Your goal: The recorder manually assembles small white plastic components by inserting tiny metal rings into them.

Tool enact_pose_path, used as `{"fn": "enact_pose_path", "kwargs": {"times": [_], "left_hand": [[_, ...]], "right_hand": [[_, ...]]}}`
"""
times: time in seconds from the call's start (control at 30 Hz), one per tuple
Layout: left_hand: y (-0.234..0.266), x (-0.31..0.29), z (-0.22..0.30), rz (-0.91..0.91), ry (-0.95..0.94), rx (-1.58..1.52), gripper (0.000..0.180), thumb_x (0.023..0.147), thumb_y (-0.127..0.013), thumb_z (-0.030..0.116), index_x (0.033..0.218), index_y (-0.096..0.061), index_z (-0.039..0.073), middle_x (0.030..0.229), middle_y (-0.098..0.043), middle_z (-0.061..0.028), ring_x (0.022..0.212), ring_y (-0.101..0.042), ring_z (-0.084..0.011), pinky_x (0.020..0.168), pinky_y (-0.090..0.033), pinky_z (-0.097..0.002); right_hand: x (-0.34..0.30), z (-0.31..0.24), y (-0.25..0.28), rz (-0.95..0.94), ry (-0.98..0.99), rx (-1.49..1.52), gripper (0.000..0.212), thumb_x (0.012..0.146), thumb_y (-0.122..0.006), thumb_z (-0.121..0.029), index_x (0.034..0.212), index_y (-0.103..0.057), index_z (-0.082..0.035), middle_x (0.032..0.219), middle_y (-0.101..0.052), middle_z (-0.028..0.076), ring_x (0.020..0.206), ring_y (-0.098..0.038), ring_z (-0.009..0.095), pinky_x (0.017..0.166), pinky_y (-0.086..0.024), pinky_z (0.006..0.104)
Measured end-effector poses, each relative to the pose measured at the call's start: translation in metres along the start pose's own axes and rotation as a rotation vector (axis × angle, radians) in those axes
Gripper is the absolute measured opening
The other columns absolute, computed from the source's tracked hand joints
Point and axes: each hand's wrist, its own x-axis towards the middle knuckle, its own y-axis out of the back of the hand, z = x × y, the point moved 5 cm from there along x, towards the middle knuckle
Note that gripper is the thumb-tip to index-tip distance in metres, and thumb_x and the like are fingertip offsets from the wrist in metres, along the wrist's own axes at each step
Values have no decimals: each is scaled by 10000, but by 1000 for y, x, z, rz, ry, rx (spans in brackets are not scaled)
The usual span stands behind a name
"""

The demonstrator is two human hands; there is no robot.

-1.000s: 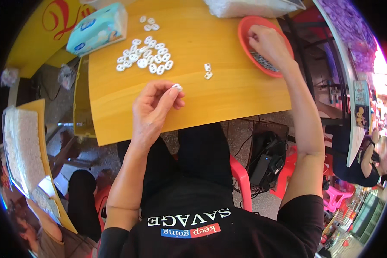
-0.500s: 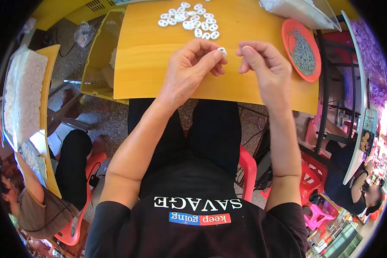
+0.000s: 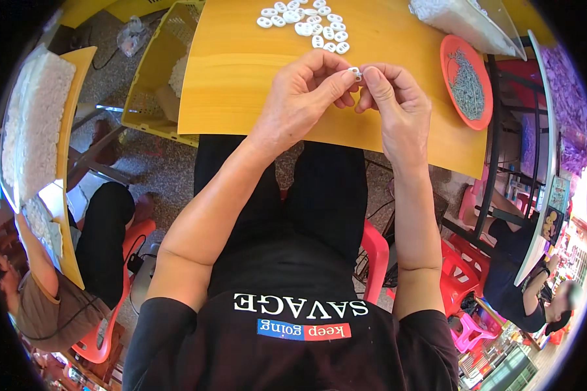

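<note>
Above the near part of the yellow table (image 3: 235, 78), my left hand (image 3: 303, 98) pinches a small white plastic piece with holes (image 3: 354, 72) between thumb and fingertips. My right hand (image 3: 398, 107) is closed in a pinch, its fingertips meeting the right side of that piece. Whatever lies between the right fingertips is too small and covered to make out. Beyond the hands lies a loose group of similar white two-holed oval pieces (image 3: 303, 28). To the right, an orange-red oval dish (image 3: 449, 51) holds many thin grey metal pins or screws (image 3: 467, 88).
A clear bag of white pieces (image 3: 450, 19) lies at the far right. Left of the table stands a yellow crate (image 3: 140, 98). Another table with a large bag (image 3: 36, 124) and a seated person (image 3: 59, 313) are at the left; another person (image 3: 522, 293) is at the right.
My right hand has moved left until its fingertips meet the white piece in my left hand. The whole view has shifted slightly, with the table now appearing higher and further right.
</note>
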Motion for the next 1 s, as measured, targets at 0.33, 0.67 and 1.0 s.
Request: {"fn": "enact_pose_path", "kwargs": {"times": [0.33, 0.67, 1.0], "left_hand": [[-1, -1, 0, 8, -7, 13, 177, 950, -600, 173, 1014, -597, 8, 862, -651, -55, 777, -595, -98, 732, -494, -235], [-1, 0, 0, 6, -5, 10, 167, 950, -597, 160, 1017, -597, 7, 870, -653, -54, 772, -591, -88, 730, -492, -229], [-1, -1, -2, 48, 25, 26, 125, 938, -598, 104, 957, -575, -17, 798, -624, -35, 701, -576, -75, 646, -488, -212]], "right_hand": [[-2, -3, -1, 12, 18, -120, 191, 942, -612, -147, 1000, -637, 33, 832, -632, 49, 660, -556, 88, 612, -488, 224], [-1, 0, 1, 16, -21, -73, 184, 935, -623, -151, 992, -645, 23, 825, -641, 43, 672, -543, 76, 613, -455, 204], [-3, -4, -2, 62, 142, -235, 106, 902, -660, -96, 889, -636, 7, 770, -631, 18, 650, -572, 63, 578, -460, 201]]}}
